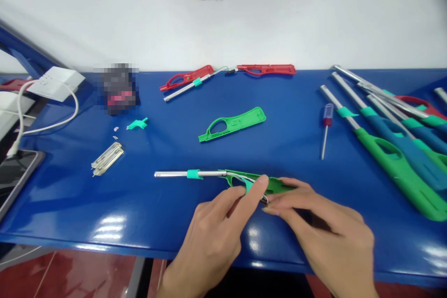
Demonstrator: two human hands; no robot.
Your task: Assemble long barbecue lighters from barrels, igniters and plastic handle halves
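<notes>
Near the table's front edge lies an opened gas lighter. Its green handle half (pixel 284 187) shows its hollow inside, joined to a metal tube (pixel 174 174) with a teal band (pixel 194 174). My left hand (pixel 216 228) is closed on the handle half, its index finger pressing beside the teal trigger (pixel 248 186) and thin wires. My right hand (pixel 324 228) pinches at a small dark igniter (pixel 264 199) with wires; its other fingers touch the shell's right end. Beyond the hands is the other green handle half (pixel 240 122), lying apart, inside up.
At the back lie red lighter halves (pixel 267 70) and a wired tube (pixel 188 89). A screwdriver (pixel 327 123) and several assembled lighters (pixel 401 172) are at the right. Left are a teal trigger (pixel 138 124), clear parts (pixel 107 159), a dark box (pixel 119 88), a phone (pixel 17 177) and a white cable (pixel 75 111).
</notes>
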